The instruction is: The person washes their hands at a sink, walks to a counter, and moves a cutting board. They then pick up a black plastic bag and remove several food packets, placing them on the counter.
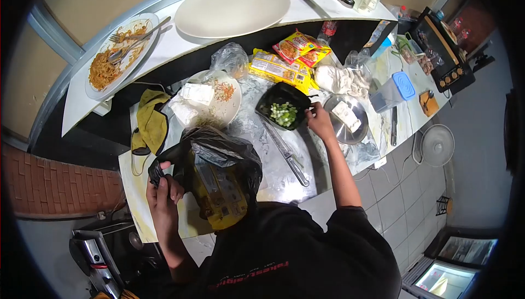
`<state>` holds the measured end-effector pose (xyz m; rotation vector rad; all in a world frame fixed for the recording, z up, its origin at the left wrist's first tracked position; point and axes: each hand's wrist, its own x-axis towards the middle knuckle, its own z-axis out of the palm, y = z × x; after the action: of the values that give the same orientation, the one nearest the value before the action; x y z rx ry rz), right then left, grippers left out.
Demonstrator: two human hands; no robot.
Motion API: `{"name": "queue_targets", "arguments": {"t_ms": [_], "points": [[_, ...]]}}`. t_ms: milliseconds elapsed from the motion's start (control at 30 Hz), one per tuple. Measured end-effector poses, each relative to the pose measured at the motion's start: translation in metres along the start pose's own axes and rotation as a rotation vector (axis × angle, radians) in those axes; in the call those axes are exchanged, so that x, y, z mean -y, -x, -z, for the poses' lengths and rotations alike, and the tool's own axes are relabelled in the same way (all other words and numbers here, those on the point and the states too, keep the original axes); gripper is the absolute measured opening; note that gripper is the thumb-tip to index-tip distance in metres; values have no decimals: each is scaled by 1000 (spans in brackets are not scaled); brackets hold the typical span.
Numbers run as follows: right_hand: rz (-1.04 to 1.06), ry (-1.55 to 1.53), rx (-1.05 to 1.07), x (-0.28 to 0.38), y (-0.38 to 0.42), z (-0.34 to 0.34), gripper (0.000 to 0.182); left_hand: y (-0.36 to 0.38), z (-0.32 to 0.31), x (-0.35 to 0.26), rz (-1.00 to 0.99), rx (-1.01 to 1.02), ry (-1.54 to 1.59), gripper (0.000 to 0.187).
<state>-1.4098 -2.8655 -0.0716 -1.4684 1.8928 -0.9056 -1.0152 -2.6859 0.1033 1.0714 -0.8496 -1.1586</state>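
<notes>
Black plastic bag [219,151] is bunching in the left hand [163,189], clamped on its edge, while the right hand [319,119] is pinching the black bowl [283,106] rim on the counter [273,173].

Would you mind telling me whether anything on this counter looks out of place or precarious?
The knife lies loose on the foil-covered counter, blade toward the black bowl that the right hand touches. The left hand grips a black bag.

On the counter [328,167], a bowl [284,105] sits between 2 plates: one [210,99] to its left, one [350,121] to its right. A knife [284,151] lies before the bowl, a bag [219,173] left of the knife. Noodle packets [284,61] lie behind the bowl.
</notes>
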Motion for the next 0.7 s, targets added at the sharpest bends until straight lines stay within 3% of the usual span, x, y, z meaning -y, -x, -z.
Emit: {"name": "queue_targets", "arguments": {"t_ms": [100, 200, 300, 467, 533, 700], "points": [[-48, -68, 72, 5, 0, 0, 25, -1, 3, 2, -13, 28, -47, 32], [115, 165, -89, 7, -13, 11, 23, 1, 5, -1, -18, 41, -54, 32], [423, 432, -216, -8, -39, 7, 26, 3, 7, 0, -4, 17, 2, 29], [423, 641, -138, -22, -54, -4, 22, 6, 10, -1, -26, 24, 26, 29], [311, 632, -95, -23, -53, -3, 19, 8, 13, -1, -33, 16, 27, 29], [269, 551, -232, 4, -54, 25, 10, 15, 19, 4, -17, -52, 19, 29]]}}
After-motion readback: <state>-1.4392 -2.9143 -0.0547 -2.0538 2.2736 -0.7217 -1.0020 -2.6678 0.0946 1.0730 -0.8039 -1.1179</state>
